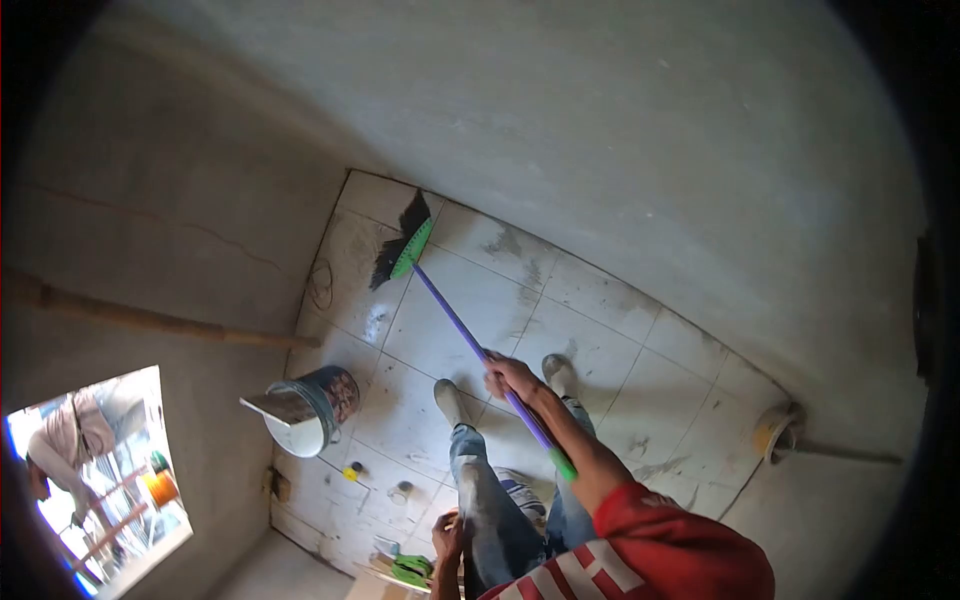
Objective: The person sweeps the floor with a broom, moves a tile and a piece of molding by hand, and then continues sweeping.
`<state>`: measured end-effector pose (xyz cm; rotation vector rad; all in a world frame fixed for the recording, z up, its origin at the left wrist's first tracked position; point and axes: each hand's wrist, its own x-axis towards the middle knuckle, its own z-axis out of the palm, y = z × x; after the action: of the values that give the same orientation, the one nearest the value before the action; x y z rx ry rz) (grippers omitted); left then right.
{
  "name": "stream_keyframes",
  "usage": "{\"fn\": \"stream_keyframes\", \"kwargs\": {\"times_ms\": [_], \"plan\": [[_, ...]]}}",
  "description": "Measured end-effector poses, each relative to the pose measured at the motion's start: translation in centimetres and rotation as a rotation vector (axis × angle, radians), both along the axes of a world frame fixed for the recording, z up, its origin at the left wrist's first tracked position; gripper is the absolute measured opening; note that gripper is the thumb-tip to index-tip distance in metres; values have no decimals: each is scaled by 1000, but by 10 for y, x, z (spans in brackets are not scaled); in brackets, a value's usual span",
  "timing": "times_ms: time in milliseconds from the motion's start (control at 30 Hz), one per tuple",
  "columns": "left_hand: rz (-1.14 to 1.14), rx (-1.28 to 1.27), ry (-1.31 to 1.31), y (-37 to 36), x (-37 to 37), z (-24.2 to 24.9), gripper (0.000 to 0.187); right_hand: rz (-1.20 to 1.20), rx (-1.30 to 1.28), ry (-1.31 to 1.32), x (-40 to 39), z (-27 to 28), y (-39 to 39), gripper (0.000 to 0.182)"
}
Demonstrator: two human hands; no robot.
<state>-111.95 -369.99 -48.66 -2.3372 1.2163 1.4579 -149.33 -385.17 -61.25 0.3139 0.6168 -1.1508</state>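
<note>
A broom with a purple handle (pixel 455 321) and a green head with black bristles (pixel 408 245) reaches over the tiled floor (pixel 460 300). My right hand (pixel 512 378) is wrapped round the handle, and its green end lies by my forearm. The bristles rest near the corner where the walls meet. My left hand (pixel 447 535) hangs low beside my left leg, its fingers curled; what they hold, if anything, cannot be made out. Grey dust marks and smears show on the tiles.
A bucket (pixel 310 410) with a board across it stands at the left, near a wooden pole (pixel 180 322). A small bucket (pixel 775 435) sits at the right wall. Green cloth (pixel 411 570) lies below. Through the opening, another person (pixel 75 440) bends.
</note>
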Motion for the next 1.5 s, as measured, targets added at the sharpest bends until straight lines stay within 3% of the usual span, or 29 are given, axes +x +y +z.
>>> {"fn": "stream_keyframes", "kwargs": {"times_ms": [67, 167, 300, 367, 467, 500, 567, 633, 667, 700, 767, 833, 900, 933, 1000, 1033, 1067, 1100, 1133, 1167, 1200, 1233, 1267, 1300, 1333, 1367, 1400, 1467, 1500], "plan": [[-79, -99, 153, -45, 24, -18, 36, -63, 59, -72, 20, -59, -32, 15], [-289, -147, 267, -134, 59, -15, 33, -263, 94, -33, 49, -82, 6, 19], [-91, -56, 333, -223, 133, 11, 32, -381, 369, 238, 116, -28, 135, 22], [-48, -47, 265, -249, 183, 20, 34, -406, 532, 193, 149, 0, 181, 6], [-6, 24, 83, -265, 246, 16, 27, -471, 539, 47, 185, 64, 194, 45], [-39, 81, -4, -271, 264, 10, 27, -456, 434, 97, 192, 92, 184, 39], [-85, 172, -56, -273, 279, 10, 30, -480, 334, 141, 212, 115, 160, 31], [-182, 205, -71, -272, 266, 5, 31, -629, 118, -38, 212, 129, 120, 46], [-245, 193, -35, -272, 254, -4, 31, -640, 100, -17, 220, 110, 106, 51], [-304, 178, -1, -272, 240, -11, 30, -629, 151, 133, 218, 95, 92, 38], [-568, 172, 69, -282, 190, -22, 27, -590, 165, 38, 210, 42, 74, 3], [-1012, -97, 241, -299, 164, -47, 26, -621, 145, 24, 224, -12, 94, 12], [-950, -56, 165, -288, 96, -8, 28, -911, -13, -352, 265, -90, 136, 18], [-984, -54, 158, -276, 67, 16, 28, -890, -87, -194, 276, -92, 178, 19], [-844, -64, 321, -249, 29, 50, 30, -897, -77, 126, 302, -60, 282, 9], [-862, -63, 332, -241, 25, 50, 30, -825, 123, 131, 313, -32, 327, 9], [-864, -59, 280, -232, 27, 51, 31, -867, 67, 192, 336, -35, 376, 9], [-867, -53, 227, -226, 32, 50, 32, -904, 338, 83, 342, -6, 411, 7], [-1002, -59, 193, -242, 72, 11, 31, -880, 559, 56, 341, 29, 436, 10], [-1142, -67, 157, -255, 100, -24, 30, -1031, 428, -5, 399, -46, 482, 5], [-1112, -34, 123, -226, 98, -1, 27, -955, 641, 203, 403, -16, 487, 8], [-1315, -105, 389, -242, 147, -45, 26, -863, 854, 407, 402, 18, 492, 16], [-993, 68, 216, -220, 151, -37, 26, -1117, 608, 70, 426, 12, 505, 24], [-898, 147, 144, -199, 156, -23, 27, -1333, 330, -269, 452, 5, 521, 33], [-973, 163, 89, -173, 150, 1, 29, -1093, 678, 168, 436, 71, 501, 47], [-1048, 156, 31, -168, 163, -5, 30, -1371, 351, -279, 448, 75, 501, 54], [-1077, 182, -9, -162, 167, -3, 31, -1118, 398, 40, 449, 96, 492, 54], [-1115, 220, -13, -156, 167, -2, 34, -1218, 286, -141, 446, 108, 473, 61], [-1132, 241, 25, -158, 162, -6, 36, -1025, 399, 77, 440, 108, 469, 62]]}}
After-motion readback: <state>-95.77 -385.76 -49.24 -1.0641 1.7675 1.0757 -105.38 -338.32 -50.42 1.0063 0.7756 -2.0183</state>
